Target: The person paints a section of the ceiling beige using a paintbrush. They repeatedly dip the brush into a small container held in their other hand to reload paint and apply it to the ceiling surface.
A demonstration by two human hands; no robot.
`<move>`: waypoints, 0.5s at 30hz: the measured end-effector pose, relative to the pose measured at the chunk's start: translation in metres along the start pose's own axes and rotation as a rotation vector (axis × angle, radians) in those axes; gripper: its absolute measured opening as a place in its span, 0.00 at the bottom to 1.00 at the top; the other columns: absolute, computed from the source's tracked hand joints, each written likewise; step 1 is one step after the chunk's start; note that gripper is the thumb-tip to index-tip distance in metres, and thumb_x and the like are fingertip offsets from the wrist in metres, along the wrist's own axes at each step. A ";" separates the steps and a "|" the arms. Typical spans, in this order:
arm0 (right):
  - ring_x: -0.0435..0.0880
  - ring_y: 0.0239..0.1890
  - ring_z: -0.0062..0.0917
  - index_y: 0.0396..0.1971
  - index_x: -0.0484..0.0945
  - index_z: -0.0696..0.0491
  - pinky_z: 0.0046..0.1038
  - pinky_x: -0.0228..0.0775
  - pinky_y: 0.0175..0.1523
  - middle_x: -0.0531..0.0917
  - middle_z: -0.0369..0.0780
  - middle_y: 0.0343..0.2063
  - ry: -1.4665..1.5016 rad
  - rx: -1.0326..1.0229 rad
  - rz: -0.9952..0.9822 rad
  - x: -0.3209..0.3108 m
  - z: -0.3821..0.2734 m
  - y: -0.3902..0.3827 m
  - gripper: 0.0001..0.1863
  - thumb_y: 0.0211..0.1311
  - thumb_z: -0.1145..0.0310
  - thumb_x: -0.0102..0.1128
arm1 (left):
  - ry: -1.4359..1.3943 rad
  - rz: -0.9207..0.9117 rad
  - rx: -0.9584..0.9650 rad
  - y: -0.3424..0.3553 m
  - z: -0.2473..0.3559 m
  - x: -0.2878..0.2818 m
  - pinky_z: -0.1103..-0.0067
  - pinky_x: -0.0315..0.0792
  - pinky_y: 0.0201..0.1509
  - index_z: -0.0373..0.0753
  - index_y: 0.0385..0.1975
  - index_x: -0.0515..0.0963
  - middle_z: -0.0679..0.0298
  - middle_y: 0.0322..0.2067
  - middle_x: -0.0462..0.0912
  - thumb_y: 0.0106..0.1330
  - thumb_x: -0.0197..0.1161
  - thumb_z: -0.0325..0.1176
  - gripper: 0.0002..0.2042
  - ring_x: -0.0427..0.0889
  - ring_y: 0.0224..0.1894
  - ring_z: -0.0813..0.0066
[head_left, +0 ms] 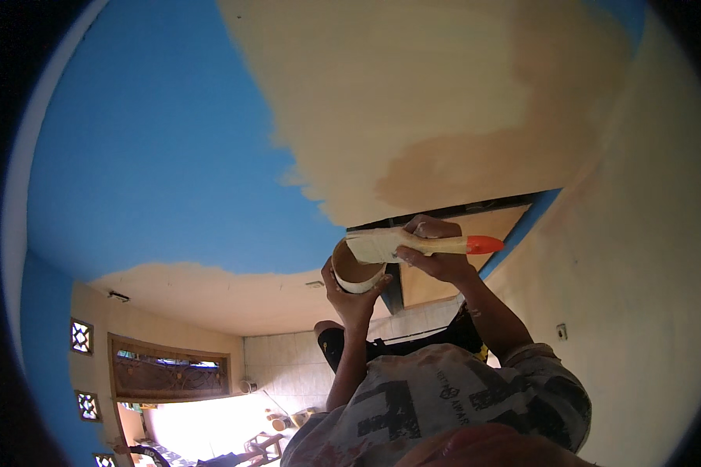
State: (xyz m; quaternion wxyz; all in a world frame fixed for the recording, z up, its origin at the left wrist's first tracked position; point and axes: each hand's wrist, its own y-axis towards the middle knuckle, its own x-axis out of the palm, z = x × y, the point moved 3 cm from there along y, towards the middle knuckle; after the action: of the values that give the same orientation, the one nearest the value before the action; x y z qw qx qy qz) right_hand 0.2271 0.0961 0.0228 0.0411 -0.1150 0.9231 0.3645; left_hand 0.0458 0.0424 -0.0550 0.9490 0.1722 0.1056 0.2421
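My left hand (353,300) is shut on a small round white paint pot (352,274), cupping it from below; tan paint coats its inside. My right hand (436,251) grips a wide flat paintbrush (382,244) by its pale handle, which ends in an orange-red tip (484,244). The cream-loaded bristles lie across the pot's rim. Both hands are raised close together in front of a dark-framed opening (475,208). My printed grey shirt (444,397) fills the lower middle of the view.
A blue surface (163,156) is partly covered by a fresh cream patch (413,101). A cream wall (639,296) with a small socket (561,331) stands at right. Lower left are a wooden grilled window (171,375), patterned vent blocks (81,336) and stools on the floor (266,445).
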 end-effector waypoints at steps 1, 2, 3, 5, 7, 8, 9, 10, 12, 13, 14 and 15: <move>0.80 0.26 0.20 0.21 0.74 0.59 0.22 0.71 0.31 0.80 0.42 0.26 -0.114 -0.067 0.026 -0.001 -0.001 -0.002 0.11 0.48 0.72 0.71 | -0.011 -0.007 -0.018 0.000 -0.001 0.000 0.70 0.70 0.58 0.36 0.56 0.64 0.56 0.51 0.74 0.35 0.84 0.37 0.45 0.74 0.54 0.65; 0.80 0.26 0.21 0.21 0.74 0.58 0.22 0.71 0.31 0.80 0.42 0.25 -0.075 -0.068 0.087 -0.004 -0.001 -0.003 0.11 0.48 0.72 0.71 | -0.022 -0.015 -0.036 0.000 -0.003 0.000 0.70 0.71 0.57 0.36 0.56 0.64 0.56 0.51 0.74 0.35 0.84 0.37 0.45 0.74 0.54 0.65; 0.80 0.27 0.22 0.21 0.74 0.58 0.23 0.71 0.32 0.80 0.42 0.25 -0.031 -0.065 0.146 -0.004 -0.003 -0.005 0.11 0.48 0.72 0.71 | -0.014 -0.005 -0.011 -0.001 -0.003 -0.001 0.70 0.71 0.57 0.36 0.56 0.64 0.56 0.51 0.74 0.35 0.84 0.37 0.45 0.74 0.54 0.65; 0.81 0.28 0.25 0.21 0.74 0.57 0.24 0.72 0.33 0.80 0.42 0.24 -0.028 -0.111 0.130 -0.005 -0.011 0.000 0.11 0.48 0.73 0.71 | 0.000 0.015 0.040 0.001 -0.003 -0.002 0.70 0.71 0.57 0.36 0.56 0.64 0.56 0.50 0.75 0.35 0.84 0.37 0.45 0.75 0.53 0.65; 0.81 0.27 0.25 0.21 0.74 0.57 0.24 0.72 0.33 0.80 0.42 0.23 -0.126 -0.146 0.106 0.000 -0.012 -0.001 0.10 0.48 0.74 0.70 | 0.032 0.015 0.038 0.001 0.004 -0.001 0.70 0.71 0.57 0.36 0.56 0.65 0.56 0.50 0.75 0.35 0.84 0.37 0.45 0.75 0.53 0.65; 0.81 0.27 0.26 0.21 0.75 0.57 0.24 0.72 0.33 0.80 0.42 0.23 -0.174 -0.163 0.094 0.003 -0.011 -0.001 0.10 0.48 0.75 0.70 | 0.049 0.015 0.037 0.002 0.007 -0.001 0.70 0.71 0.57 0.36 0.56 0.65 0.56 0.50 0.75 0.35 0.84 0.37 0.45 0.75 0.53 0.65; 0.80 0.27 0.26 0.22 0.75 0.58 0.25 0.72 0.33 0.80 0.41 0.23 -0.123 -0.225 0.164 0.003 -0.009 -0.001 0.10 0.48 0.75 0.70 | 0.001 0.006 0.022 0.002 0.002 0.000 0.70 0.71 0.56 0.36 0.55 0.65 0.56 0.50 0.75 0.34 0.84 0.38 0.45 0.75 0.52 0.64; 0.80 0.26 0.27 0.22 0.75 0.58 0.26 0.72 0.33 0.80 0.41 0.23 -0.114 -0.118 0.110 0.003 -0.005 0.000 0.10 0.48 0.75 0.70 | -0.002 0.011 0.034 0.002 0.000 0.000 0.70 0.71 0.56 0.36 0.55 0.66 0.56 0.50 0.75 0.34 0.84 0.38 0.45 0.75 0.52 0.64; 0.80 0.26 0.27 0.22 0.75 0.58 0.28 0.72 0.33 0.80 0.40 0.23 -0.085 0.111 -0.016 0.004 -0.002 -0.003 0.09 0.49 0.75 0.70 | 0.006 0.029 0.039 0.001 -0.001 -0.001 0.70 0.71 0.56 0.36 0.55 0.66 0.56 0.50 0.75 0.34 0.84 0.38 0.45 0.75 0.52 0.64; 0.79 0.26 0.26 0.23 0.75 0.58 0.27 0.71 0.31 0.79 0.39 0.23 -0.326 -0.081 -0.023 0.003 -0.002 -0.003 0.08 0.51 0.74 0.68 | 0.048 0.027 0.052 0.002 0.007 -0.001 0.70 0.71 0.56 0.35 0.55 0.66 0.57 0.49 0.76 0.34 0.84 0.39 0.45 0.75 0.52 0.64; 0.78 0.25 0.24 0.24 0.76 0.58 0.25 0.70 0.31 0.79 0.39 0.23 -0.406 -0.225 0.070 0.003 -0.004 -0.002 0.07 0.52 0.73 0.66 | 0.055 0.035 0.076 0.002 0.002 -0.002 0.71 0.71 0.56 0.35 0.55 0.66 0.58 0.49 0.76 0.34 0.84 0.39 0.45 0.76 0.51 0.64; 0.78 0.25 0.24 0.26 0.77 0.59 0.23 0.69 0.31 0.79 0.40 0.24 -0.225 -0.022 0.154 0.001 -0.002 -0.009 0.07 0.52 0.74 0.67 | 0.056 0.026 0.074 0.002 -0.001 -0.001 0.71 0.71 0.55 0.35 0.55 0.66 0.58 0.49 0.76 0.34 0.84 0.39 0.45 0.76 0.51 0.63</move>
State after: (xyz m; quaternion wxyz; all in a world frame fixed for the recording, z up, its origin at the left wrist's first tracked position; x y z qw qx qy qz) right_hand 0.2281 0.0879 0.0184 0.1148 -0.0026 0.9148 0.3872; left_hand 0.0434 0.0435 -0.0553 0.9354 0.2020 0.1386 0.2552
